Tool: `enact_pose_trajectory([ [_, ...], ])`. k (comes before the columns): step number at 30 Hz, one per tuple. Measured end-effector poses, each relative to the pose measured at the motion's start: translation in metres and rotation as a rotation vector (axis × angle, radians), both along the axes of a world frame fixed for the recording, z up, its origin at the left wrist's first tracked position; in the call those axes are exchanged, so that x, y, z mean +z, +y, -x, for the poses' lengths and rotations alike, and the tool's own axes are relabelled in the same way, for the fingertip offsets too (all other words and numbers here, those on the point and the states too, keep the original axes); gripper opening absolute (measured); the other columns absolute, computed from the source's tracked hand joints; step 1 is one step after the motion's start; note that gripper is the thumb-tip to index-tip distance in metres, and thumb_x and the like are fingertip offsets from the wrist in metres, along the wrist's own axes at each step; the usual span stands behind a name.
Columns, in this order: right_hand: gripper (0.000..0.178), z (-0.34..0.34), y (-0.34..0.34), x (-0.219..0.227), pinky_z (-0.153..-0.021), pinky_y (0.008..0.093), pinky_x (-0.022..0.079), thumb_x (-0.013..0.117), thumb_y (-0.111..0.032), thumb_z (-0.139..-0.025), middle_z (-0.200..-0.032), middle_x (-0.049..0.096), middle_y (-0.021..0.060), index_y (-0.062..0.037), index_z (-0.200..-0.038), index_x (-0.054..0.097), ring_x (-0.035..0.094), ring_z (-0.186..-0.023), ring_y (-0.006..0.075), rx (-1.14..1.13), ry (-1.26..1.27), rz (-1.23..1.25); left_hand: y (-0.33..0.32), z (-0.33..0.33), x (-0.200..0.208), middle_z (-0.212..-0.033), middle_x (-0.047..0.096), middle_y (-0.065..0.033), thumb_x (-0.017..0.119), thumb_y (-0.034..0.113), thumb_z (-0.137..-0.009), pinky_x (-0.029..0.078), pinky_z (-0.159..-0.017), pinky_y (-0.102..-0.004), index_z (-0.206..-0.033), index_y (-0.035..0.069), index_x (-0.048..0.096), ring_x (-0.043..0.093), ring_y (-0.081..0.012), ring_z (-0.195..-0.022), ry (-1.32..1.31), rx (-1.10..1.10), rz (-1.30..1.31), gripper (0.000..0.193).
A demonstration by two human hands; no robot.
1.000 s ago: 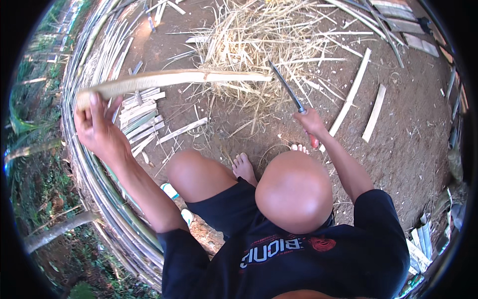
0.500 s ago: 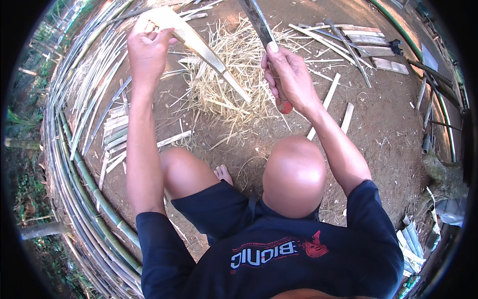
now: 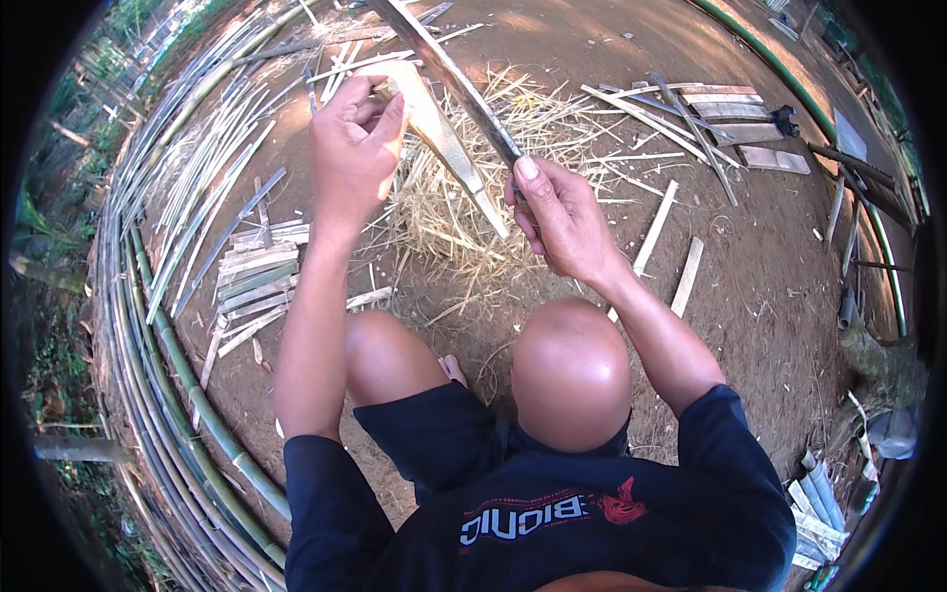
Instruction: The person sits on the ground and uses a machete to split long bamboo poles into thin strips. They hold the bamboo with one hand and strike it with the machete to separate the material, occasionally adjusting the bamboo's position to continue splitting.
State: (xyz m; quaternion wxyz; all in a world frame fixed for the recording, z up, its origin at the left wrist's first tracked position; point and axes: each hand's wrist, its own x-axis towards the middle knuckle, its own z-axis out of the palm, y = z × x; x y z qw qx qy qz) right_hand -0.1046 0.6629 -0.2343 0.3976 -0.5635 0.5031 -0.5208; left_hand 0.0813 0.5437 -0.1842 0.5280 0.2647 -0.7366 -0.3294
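Closed round the wide upper end of a pale, tapered bamboo piece (image 3: pixel 441 141) is my left hand (image 3: pixel 357 143). The narrow end of the piece points down and to the right, over a heap of shavings. In my closed right hand (image 3: pixel 562 212) is a machete (image 3: pixel 456 87), gripped at the handle, which the fingers mostly cover. Its long dark blade slants up to the left, alongside the bamboo piece and close to its right edge. Whether blade and bamboo touch, I cannot tell. The blade's far end runs out of the top of the picture.
Thin shavings (image 3: pixel 444 232) lie heaped on the dirt beyond my knees. Short bamboo slats (image 3: pixel 258 266) are stacked at left, beside long green poles (image 3: pixel 212 419) and many thin strips (image 3: pixel 202 187). More flat slats (image 3: pixel 740 111) lie at far right, and loose strips (image 3: pixel 656 229) near my right forearm.
My left hand has moved right and slightly down with the bamboo piece. The machete has swung leftward and my right hand is lower, bringing the blade close along the bamboo.
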Motion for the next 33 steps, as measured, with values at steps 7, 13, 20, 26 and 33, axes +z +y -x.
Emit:
enact_pose_trajectory([
  [7,0.051,-0.003,0.002,0.007,-0.046,0.0269,0.036,0.042,-0.049,-0.1,-0.053,0.046,-0.0014,-0.0038,-0.082,0.059,0.045,-0.049,0.0071,-0.01,-0.012,0.006,0.009,0.01,0.004,-0.091,0.066,-0.0032,0.061,-0.001,-0.089,0.047,-0.067,-0.0204,-0.108,-0.003,0.062,0.059,-0.0065,-0.076,-0.007,-0.011,0.053,0.019],
  [13,0.052,0.0,0.004,0.011,-0.043,0.0248,0.033,0.04,-0.049,-0.1,-0.052,0.044,-0.0019,-0.0038,-0.082,0.057,0.043,-0.045,0.0063,-0.019,-0.013,0.044,0.014,0.02,0.007,-0.092,0.066,-0.0027,0.063,-0.002,-0.088,0.047,-0.063,-0.0197,-0.104,-0.002,0.064,0.059,-0.0047,-0.076,-0.031,-0.014,0.055,0.017],
  [20,0.054,0.002,0.003,0.007,-0.038,0.0202,0.029,0.036,-0.053,-0.1,-0.052,0.041,-0.0035,-0.0042,-0.083,0.053,0.038,-0.041,0.0037,-0.024,-0.011,0.103,0.017,0.026,0.008,-0.09,0.066,-0.0012,0.064,0.001,-0.089,0.047,-0.07,-0.0208,-0.111,-0.003,0.062,0.059,-0.0055,-0.081,-0.091,0.014,0.047,0.023],
  [26,0.055,0.01,0.01,0.022,-0.053,0.0328,0.04,0.04,-0.048,-0.101,-0.056,0.048,0.0049,-0.0004,-0.078,0.058,0.047,-0.055,0.0129,-0.098,0.143,0.035,0.02,0.032,0.01,-0.096,0.068,-0.0037,0.067,0.004,-0.088,0.048,-0.075,-0.0214,-0.115,-0.003,0.061,0.06,-0.0069,-0.084,-0.144,0.079,0.029,0.028],
  [33,0.06,0.021,0.017,0.032,-0.055,0.0362,0.041,0.039,-0.05,-0.1,-0.056,0.048,0.0079,0.0018,-0.078,0.058,0.047,-0.056,0.0162,-0.158,0.192,-0.056,0.005,0.048,0.001,-0.082,0.07,-0.0079,0.071,0.013,-0.085,0.049,-0.059,-0.0254,-0.109,0.001,0.065,0.061,-0.0101,-0.067,-0.09,0.112,0.154,0.027],
])
